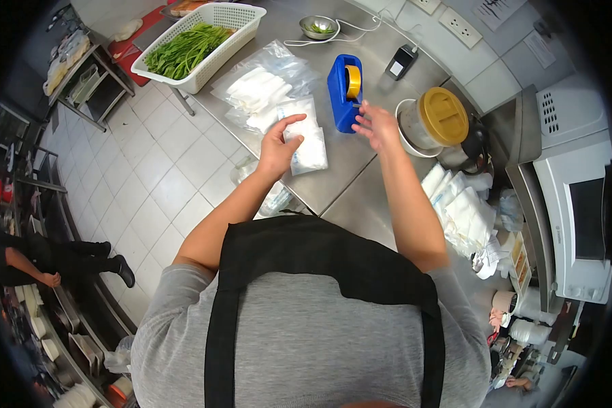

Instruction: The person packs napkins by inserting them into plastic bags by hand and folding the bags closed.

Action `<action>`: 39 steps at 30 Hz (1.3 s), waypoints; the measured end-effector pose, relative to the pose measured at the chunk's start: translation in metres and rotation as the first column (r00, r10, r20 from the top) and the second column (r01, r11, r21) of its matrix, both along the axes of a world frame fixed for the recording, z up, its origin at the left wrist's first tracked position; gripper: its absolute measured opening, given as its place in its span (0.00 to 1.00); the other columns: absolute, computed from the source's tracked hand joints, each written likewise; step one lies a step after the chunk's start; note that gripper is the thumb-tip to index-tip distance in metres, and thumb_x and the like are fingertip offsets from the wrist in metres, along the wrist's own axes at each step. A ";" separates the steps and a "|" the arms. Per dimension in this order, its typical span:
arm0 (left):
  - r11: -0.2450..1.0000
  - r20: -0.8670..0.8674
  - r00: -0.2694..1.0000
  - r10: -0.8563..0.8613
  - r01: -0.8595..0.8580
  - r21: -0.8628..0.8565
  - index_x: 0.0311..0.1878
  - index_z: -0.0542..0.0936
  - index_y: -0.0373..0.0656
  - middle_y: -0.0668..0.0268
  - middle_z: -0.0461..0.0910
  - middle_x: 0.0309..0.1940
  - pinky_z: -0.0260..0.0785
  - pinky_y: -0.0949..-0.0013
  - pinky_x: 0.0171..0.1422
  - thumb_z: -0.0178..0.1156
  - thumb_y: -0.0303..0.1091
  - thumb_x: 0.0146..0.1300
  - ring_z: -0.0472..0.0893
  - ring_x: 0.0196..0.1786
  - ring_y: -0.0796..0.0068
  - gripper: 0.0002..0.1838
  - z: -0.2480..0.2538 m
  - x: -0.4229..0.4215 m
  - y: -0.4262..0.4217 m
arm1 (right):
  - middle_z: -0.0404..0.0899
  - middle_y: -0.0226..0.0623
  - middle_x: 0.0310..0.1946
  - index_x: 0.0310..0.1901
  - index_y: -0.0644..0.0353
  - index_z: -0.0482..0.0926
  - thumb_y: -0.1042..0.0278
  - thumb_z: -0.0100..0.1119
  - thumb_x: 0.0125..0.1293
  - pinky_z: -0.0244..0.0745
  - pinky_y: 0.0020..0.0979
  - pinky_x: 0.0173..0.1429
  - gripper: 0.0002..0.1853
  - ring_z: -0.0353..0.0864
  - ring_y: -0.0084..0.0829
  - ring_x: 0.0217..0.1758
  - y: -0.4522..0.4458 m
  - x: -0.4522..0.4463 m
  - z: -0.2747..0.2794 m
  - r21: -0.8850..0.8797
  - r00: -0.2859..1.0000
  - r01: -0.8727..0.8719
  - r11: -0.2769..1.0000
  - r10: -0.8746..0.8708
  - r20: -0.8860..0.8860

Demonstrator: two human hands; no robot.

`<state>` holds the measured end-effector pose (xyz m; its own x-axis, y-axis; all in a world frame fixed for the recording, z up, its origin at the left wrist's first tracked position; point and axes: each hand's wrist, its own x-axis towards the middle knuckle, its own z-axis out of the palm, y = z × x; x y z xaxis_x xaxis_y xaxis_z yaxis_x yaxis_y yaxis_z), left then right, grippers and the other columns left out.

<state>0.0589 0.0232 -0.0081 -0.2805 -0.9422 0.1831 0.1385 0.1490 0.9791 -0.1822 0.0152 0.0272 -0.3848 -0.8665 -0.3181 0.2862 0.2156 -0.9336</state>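
Observation:
My left hand (279, 147) is over the near edge of a clear plastic bag (309, 146) with white contents, its thumb and index finger apart. Whether the fingertips touch the bag is hard to tell. More clear bags with white contents (258, 90) lie just beyond, partly overlapping it. To the right stands a blue tape dispenser (340, 102) carrying a roll of yellow tape (353, 81). Beside its near end is my right hand (378, 127), fingers spread and nothing visible in them.
A white basket of leafy greens (198, 49) sits at the back left. Right of my right hand is a tub with a yellow lid (444, 117). A small metal bowl (319, 27), a black box (401, 62) and a microwave (581, 211) are around. Another person (47, 258) is at far left.

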 end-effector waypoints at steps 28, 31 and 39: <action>0.948 0.169 0.984 -0.063 0.112 -0.299 0.54 0.80 0.48 0.66 0.82 0.50 0.70 0.73 0.45 0.59 0.19 0.57 0.79 0.40 0.77 0.21 0.048 -0.055 0.028 | 0.74 0.31 0.38 0.30 0.55 0.78 0.59 0.64 0.58 0.66 0.37 0.50 0.09 0.72 0.35 0.44 0.149 0.003 0.084 -0.069 0.102 -0.538 0.840 -0.016 -0.995; 0.900 0.166 0.981 -0.104 0.164 -0.405 0.54 0.80 0.49 0.61 0.81 0.50 0.72 0.67 0.51 0.58 0.18 0.56 0.81 0.47 0.66 0.21 0.057 -0.077 0.045 | 0.74 0.29 0.35 0.30 0.52 0.79 0.58 0.65 0.56 0.62 0.39 0.52 0.09 0.72 0.34 0.44 0.170 0.006 0.087 -0.015 -0.024 -0.437 0.900 -0.028 -0.999; 0.825 0.197 0.922 -0.332 0.385 -0.414 0.52 0.81 0.44 0.63 0.82 0.50 0.71 0.70 0.53 0.57 0.17 0.56 0.81 0.51 0.69 0.20 0.076 -0.116 0.094 | 0.77 0.31 0.33 0.25 0.54 0.81 0.42 0.67 0.51 0.66 0.39 0.47 0.21 0.76 0.36 0.41 0.204 -0.023 0.067 0.115 0.037 -0.003 0.993 0.115 -0.993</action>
